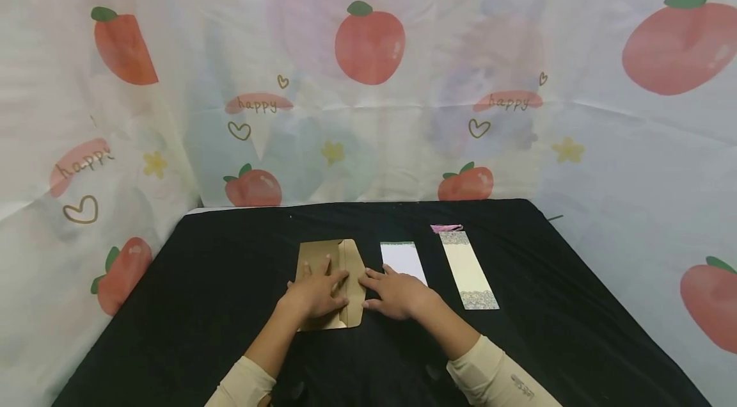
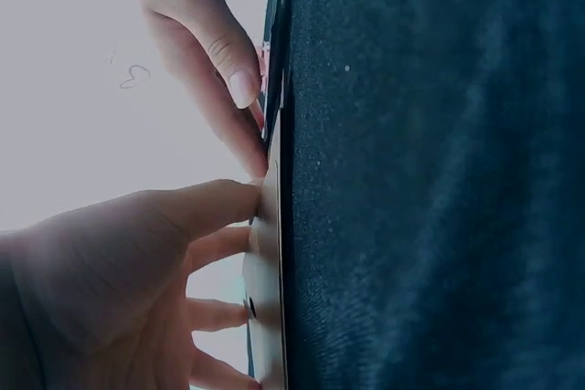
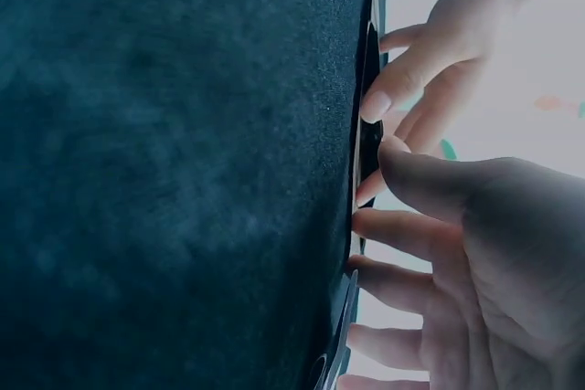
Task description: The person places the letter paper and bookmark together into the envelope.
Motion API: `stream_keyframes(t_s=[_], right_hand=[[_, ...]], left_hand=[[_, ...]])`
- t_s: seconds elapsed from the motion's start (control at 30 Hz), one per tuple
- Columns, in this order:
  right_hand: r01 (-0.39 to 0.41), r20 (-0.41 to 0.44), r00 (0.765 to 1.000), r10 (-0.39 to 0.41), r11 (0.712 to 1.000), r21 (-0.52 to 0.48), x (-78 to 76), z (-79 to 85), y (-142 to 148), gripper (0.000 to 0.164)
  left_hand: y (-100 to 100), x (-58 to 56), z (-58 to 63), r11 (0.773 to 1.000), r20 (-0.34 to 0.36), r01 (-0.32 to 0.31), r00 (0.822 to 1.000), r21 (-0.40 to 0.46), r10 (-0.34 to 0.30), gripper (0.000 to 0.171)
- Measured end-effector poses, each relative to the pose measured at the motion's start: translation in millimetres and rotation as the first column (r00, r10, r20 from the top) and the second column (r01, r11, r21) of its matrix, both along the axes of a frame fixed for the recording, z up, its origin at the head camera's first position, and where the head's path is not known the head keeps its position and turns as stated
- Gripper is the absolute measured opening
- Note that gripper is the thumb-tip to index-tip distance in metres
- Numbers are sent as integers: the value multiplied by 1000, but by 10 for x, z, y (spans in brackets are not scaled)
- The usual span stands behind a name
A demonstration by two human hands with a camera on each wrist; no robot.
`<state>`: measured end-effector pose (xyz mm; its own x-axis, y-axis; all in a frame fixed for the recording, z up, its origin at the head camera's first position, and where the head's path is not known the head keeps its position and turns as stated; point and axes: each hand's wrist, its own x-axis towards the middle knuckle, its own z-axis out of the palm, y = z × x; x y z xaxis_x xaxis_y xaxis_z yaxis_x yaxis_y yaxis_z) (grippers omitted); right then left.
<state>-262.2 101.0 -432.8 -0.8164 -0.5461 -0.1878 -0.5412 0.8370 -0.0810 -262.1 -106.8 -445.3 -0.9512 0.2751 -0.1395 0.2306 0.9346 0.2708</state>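
A brown paper envelope [image 1: 313, 251] lies on the black cloth, its flap [image 1: 352, 314] folded out to the right. My left hand [image 1: 313, 295] rests on the envelope with fingers spread, their tips pressing it near the flap's crease. At the flap's outer edge, the fingertips of my right hand [image 1: 400, 297] touch the paper, fingers fairly straight and apart. Just beyond the right hand lies a white card [image 1: 403, 258], its lower end covered by that hand. In the left wrist view the envelope [image 2: 267, 299] appears edge-on, low and flat beneath the left fingertips.
To the right lies a cream bookmark [image 1: 467, 269] with glittery ends and a pink tassel [image 1: 446, 228] at its top. Black cloth [image 1: 230, 279] covers the table. Hanging white sheets with fruit prints [image 1: 370, 48] enclose the back and sides.
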Motion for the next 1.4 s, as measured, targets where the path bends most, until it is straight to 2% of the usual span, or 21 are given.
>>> stream_keyframes(t_s=[0.23,0.77,1.07,1.4], right_hand=[[-6,13,1000,6,1000,8,-5,0,-8,62],[18,54,998,-18,1000,0,-6,-13,12,65],[20,51,998,-22,999,24,-10,-3,-8,65],[26,56,998,-29,999,43,-12,-9,-16,66]], left_hand=[[-19,-24,11,999,26,-21,999,39,20,61],[-57,-34,38,998,-18,12,1000,69,-11,61],[-63,-47,63,996,-38,2,999,85,1,56],[-33,-20,75,995,-55,-62,996,74,66,75]])
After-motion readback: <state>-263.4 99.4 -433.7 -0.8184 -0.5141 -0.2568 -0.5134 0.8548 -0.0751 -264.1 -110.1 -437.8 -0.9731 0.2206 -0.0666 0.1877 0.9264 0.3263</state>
